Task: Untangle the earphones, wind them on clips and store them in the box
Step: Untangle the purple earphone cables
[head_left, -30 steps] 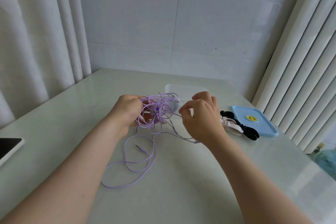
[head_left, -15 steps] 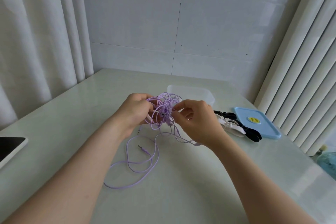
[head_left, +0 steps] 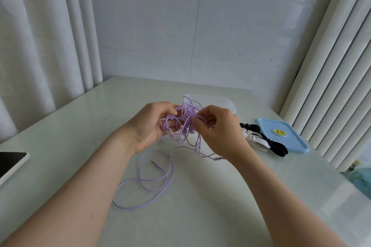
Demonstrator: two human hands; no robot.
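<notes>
- While the earphones [head_left: 186, 124] hang as one knot, untangling looks barely begun; left hand [head_left: 148, 126] and right hand [head_left: 218, 132] pinch strands, fingers curled.
- Clips [head_left: 259, 140] lie unused at 3 o'clock; box [head_left: 228, 103] waits at 12 o'clock.

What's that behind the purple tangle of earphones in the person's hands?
A clear plastic box; only its far rim and right corner show. The tangle, the left hand and the right hand cover the rest, so its inside is hidden.
</notes>
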